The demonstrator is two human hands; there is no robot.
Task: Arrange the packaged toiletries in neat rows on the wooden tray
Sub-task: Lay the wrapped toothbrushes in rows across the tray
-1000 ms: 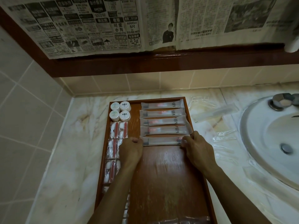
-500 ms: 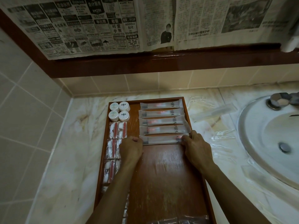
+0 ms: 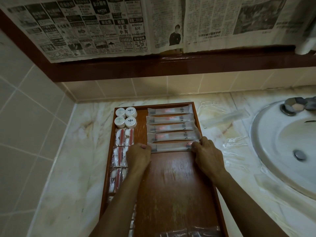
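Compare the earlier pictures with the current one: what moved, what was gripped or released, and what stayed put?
Nothing visibly changed. The left hand and right hand still pinch the ends of the fifth long packet on the wooden tray; the other four packets stay put.

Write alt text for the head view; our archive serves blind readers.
Left hand and right hand grip the ends of the fifth long packet, the nearest row on a wooden tray. Round white containers sit at its far-left corner, beside a sink.
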